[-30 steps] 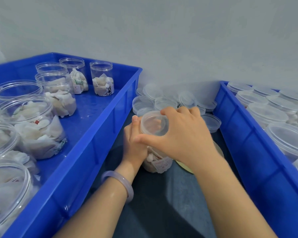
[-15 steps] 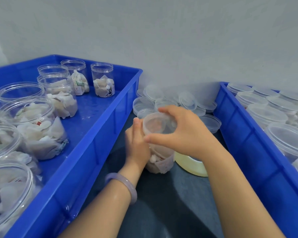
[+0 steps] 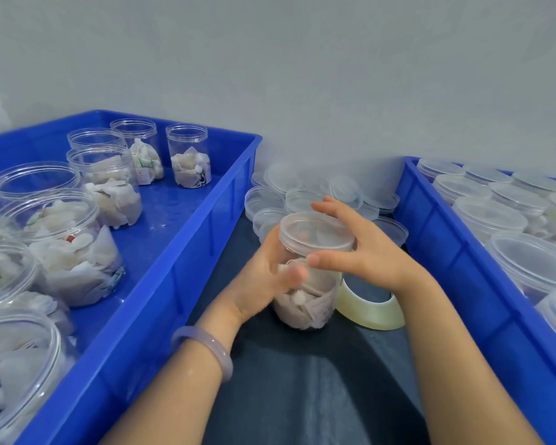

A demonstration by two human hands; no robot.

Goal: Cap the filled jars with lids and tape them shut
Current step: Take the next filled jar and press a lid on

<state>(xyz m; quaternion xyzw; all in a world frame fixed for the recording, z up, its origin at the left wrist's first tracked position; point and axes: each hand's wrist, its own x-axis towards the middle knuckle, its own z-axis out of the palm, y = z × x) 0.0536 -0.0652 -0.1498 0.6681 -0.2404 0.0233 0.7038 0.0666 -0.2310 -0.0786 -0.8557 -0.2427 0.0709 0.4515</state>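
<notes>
Clear cylindrical jar (image 3: 305, 303) of white sachets upright on dark cloth (image 3: 318, 380) between blue crates (image 3: 174, 284), beside tape roll (image 3: 369, 311); left hand (image 3: 264, 277) curls round its wall, right hand (image 3: 366, 248) clasps the round translucent lid (image 3: 315, 232) between thumb and fingers

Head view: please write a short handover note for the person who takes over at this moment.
Hands: the left hand grips the jar, which stands on the table; the right hand curls round the lid on it.
Things: the tape roll lies right of the jar, untouched; loose lids are piled behind.
Done: lid is on; how tight, I cannot tell.
Left: tape this jar, then cap and tape the open jars in the left crate.
</notes>
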